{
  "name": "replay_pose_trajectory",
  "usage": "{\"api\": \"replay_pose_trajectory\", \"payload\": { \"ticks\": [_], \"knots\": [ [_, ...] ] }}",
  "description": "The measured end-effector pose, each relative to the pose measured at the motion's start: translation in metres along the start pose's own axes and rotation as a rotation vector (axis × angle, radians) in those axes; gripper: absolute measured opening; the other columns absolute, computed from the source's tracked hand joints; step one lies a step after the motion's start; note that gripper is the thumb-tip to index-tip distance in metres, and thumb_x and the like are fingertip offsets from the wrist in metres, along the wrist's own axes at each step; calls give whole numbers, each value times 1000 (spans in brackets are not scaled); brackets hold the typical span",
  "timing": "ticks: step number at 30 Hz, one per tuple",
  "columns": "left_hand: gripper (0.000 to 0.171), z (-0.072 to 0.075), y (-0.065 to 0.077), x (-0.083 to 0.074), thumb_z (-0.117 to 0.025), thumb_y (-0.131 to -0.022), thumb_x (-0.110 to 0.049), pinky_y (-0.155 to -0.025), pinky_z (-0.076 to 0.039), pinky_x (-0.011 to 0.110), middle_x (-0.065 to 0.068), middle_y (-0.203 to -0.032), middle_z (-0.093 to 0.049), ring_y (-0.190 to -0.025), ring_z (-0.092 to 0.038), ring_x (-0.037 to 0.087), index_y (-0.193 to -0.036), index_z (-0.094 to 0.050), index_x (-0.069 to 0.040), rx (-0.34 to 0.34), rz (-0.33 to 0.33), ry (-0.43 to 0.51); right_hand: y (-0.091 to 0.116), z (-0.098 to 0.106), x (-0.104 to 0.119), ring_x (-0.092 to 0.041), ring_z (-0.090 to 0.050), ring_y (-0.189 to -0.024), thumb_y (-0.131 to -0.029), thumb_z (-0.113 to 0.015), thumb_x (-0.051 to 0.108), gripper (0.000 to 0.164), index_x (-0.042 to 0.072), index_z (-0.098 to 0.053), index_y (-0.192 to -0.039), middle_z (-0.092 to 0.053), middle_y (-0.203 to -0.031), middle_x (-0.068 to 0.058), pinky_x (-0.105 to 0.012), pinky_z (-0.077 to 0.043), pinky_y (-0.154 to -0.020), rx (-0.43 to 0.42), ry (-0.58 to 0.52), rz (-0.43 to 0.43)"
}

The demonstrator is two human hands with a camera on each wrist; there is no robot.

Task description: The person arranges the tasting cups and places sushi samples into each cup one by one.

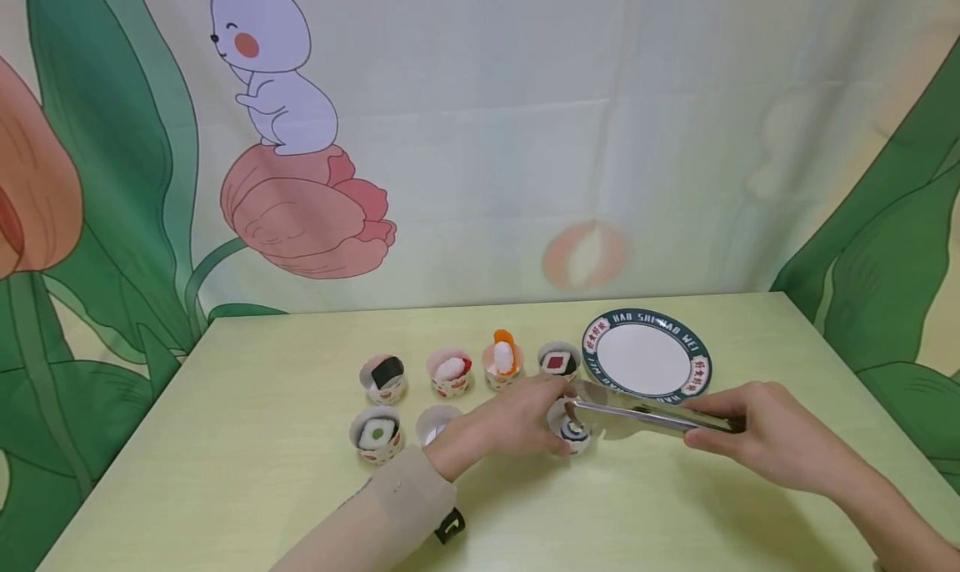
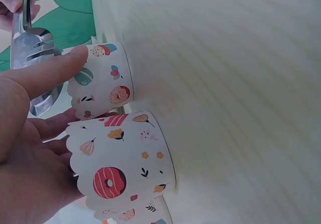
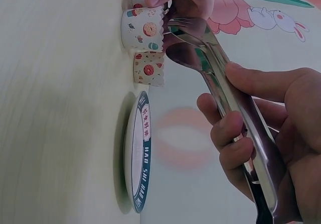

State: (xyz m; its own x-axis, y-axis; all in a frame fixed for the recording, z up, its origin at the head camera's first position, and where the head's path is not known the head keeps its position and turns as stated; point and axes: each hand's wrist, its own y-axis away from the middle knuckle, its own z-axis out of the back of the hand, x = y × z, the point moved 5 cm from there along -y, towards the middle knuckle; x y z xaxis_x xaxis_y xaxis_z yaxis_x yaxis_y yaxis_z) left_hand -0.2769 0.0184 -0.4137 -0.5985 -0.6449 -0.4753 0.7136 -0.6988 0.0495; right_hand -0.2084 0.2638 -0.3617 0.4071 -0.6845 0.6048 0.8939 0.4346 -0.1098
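My left hand (image 1: pixel 521 418) holds a scalloped paper cup (image 2: pixel 113 86) printed with donuts and cupcakes, thumb on one side and fingers on the other. Inside that cup lies a black-and-white toy sushi roll (image 1: pixel 574 429). My right hand (image 1: pixel 772 439) grips metal serving tongs (image 3: pixel 233 103) round their handles, fingers wrapped on one arm and thumb on the other. One tong end is spoon-shaped, the other slotted like a fork. Both tong ends are at the mouth of the held cup, slightly apart in the right wrist view.
Several more paper cups with toy sushi, such as an orange-topped piece (image 1: pixel 504 358) and a green-centred roll (image 1: pixel 377 433), stand in two rows. A round plate with a dark green lettered rim (image 1: pixel 699 372) lies at the back right. A small black object (image 1: pixel 451 525) shows by the left sleeve.
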Motion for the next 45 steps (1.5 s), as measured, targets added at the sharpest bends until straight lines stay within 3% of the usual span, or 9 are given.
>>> {"api": "replay_pose_trajectory", "payload": {
  "ticks": [8,14,23,26,30,34,40,45],
  "knots": [
    [55,0,2,-1,-90,-82,-25,-100,-46,30,4,-124,-61,-108,-55,13,-128,-62,-11,-7,2,-16,1,4,-3,-4,-48,-59,-90,-81,21,30,3,-77,-114,-66,-82,7,-23,-40,-48,-18,-5,-47],
    [67,2,6,-2,-89,-82,-27,-106,-43,41,8,-135,-57,-119,-54,19,-139,-58,-9,-23,5,-45,3,7,-5,-7,-49,-57,-91,-80,22,31,5,-76,-117,-65,-80,5,-25,-40,-47,-27,-10,-112],
    [75,10,17,1,-88,-83,-28,-108,-42,39,8,-140,-53,-128,-50,21,-147,-53,-7,-45,28,-10,8,12,-10,-13,-61,-63,-92,-80,26,42,0,-71,-124,-69,-84,2,-28,-47,-49,-61,-25,-172],
    [75,13,22,2,-88,-82,-25,-101,-44,37,9,-139,-53,-109,-57,16,-146,-53,-8,-53,24,8,8,13,-13,-14,-62,-64,-92,-79,26,44,-1,-70,-126,-69,-83,2,-28,-47,-49,-79,-20,-181],
    [75,20,29,5,-88,-82,-24,-103,-43,41,9,-142,-51,-105,-58,16,-147,-52,-10,-57,31,19,10,14,-17,-14,-61,-64,-93,-79,27,44,-1,-70,-126,-66,-76,5,-28,-44,-49,-104,28,-193],
    [74,25,38,10,-87,-86,-25,-110,-40,45,8,-151,-43,-130,-50,23,-149,-50,-14,-48,41,57,12,16,-22,-13,-59,-64,-93,-78,30,46,0,-70,-127,-65,-73,6,-28,-40,-49,-126,72,-214],
    [72,30,48,16,-84,-88,-26,-104,-43,42,4,-142,-47,-122,-50,21,-151,-49,-18,-51,46,78,14,21,-29,-12,-54,-61,-93,-78,34,46,2,-71,-125,-65,-72,6,-28,-38,-48,-172,124,-235],
    [67,36,53,17,-80,-91,-31,-101,-44,39,4,-136,-50,-118,-51,20,-150,-51,-15,-75,38,79,16,26,-37,-11,-51,-58,-94,-77,34,42,3,-73,-122,-66,-72,7,-29,-37,-49,-213,191,-241]
  ]
}}
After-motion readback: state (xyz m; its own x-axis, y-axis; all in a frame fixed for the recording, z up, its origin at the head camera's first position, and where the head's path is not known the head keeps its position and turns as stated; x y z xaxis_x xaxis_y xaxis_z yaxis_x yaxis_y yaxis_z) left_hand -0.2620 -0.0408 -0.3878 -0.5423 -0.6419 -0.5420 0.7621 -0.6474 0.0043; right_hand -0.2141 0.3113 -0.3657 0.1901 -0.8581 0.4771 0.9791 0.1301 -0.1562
